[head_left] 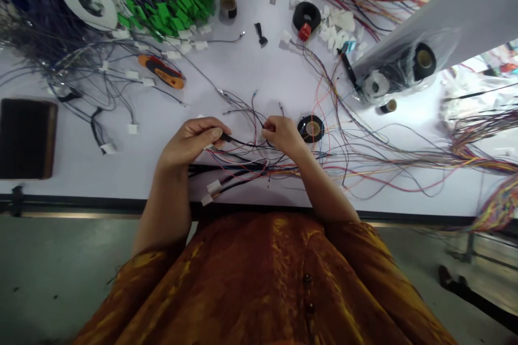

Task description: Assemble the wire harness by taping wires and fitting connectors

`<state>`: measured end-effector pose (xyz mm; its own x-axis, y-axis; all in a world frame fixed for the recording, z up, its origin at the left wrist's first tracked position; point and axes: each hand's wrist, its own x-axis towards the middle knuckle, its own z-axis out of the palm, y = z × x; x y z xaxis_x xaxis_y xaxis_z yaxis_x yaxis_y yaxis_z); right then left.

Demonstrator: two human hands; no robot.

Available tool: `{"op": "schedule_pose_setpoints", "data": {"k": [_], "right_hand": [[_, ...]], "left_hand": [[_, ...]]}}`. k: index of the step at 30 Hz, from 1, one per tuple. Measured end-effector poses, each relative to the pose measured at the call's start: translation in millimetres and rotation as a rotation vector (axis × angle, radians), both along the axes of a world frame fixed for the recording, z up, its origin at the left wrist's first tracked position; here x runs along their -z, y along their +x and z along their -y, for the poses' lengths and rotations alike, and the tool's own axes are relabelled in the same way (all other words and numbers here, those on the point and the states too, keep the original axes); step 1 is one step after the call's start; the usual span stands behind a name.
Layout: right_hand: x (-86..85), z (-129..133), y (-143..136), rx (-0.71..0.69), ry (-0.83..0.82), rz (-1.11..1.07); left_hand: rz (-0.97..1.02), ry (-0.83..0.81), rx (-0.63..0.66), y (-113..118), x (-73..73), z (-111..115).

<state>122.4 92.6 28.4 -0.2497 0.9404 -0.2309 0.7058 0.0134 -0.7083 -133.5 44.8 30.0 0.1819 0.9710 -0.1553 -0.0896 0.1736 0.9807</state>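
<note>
My left hand (192, 142) pinches a black-wrapped wire bundle (227, 137) between thumb and fingers. Thin wires run from it to my right hand (283, 135), whose fingers are closed on dark wires. Below both hands, a harness with black sleeves (243, 168) and white connectors (213, 187) lies along the table's front edge. A roll of black tape (311, 128) sits just right of my right hand, with loose thin wires over and around it.
An orange cutter (162, 71), a dark box (27, 138) and green connectors (178, 13) are at the left and back left. Another black tape roll (306, 17) lies at the back. At the right are a large white roll (453, 16) and wire bundles (477, 156).
</note>
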Motion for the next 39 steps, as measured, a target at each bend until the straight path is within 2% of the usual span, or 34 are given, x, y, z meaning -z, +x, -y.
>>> {"op": "schedule_pose_setpoints", "data": {"k": [5, 7, 10, 14, 17, 26, 30, 33, 36, 39], "right_hand": [[5.5, 8, 12, 0.241, -0.150, -0.384], [3.9, 14, 16, 0.253, -0.176, -0.487], [2.2, 22, 15, 0.220, -0.131, -0.575], [2.4, 29, 11, 0.197, -0.030, -0.535], [1.4, 35, 10, 0.144, 0.062, -0.432], [4.3, 47, 9, -0.063, 0.270, -0.180], [1.9, 50, 6, -0.125, 0.262, -0.069], [-0.1, 52, 4, -0.153, 0.247, -0.029], [1.9, 50, 3, -0.112, 0.231, -0.103], [7.0, 40, 6, 0.079, 0.101, -0.352]], "left_hand": [[0.015, -0.025, 0.025, 7, 2.8, -4], [0.009, -0.021, 0.013, 14, 2.4, -5], [-0.010, -0.014, -0.043, 25, 0.4, -6], [-0.004, -0.033, -0.197, 34, 0.8, -11], [0.040, -0.026, -0.260, 36, 2.3, -13], [0.002, 0.064, -0.367, 48, -18.6, -7], [-0.004, 0.026, -0.394, 55, -17.5, -14], [0.001, -0.005, -0.357, 57, -14.6, -19], [-0.011, -0.015, -0.326, 56, -13.7, -19], [-0.004, 0.025, -0.331, 54, -12.8, -16]]}}
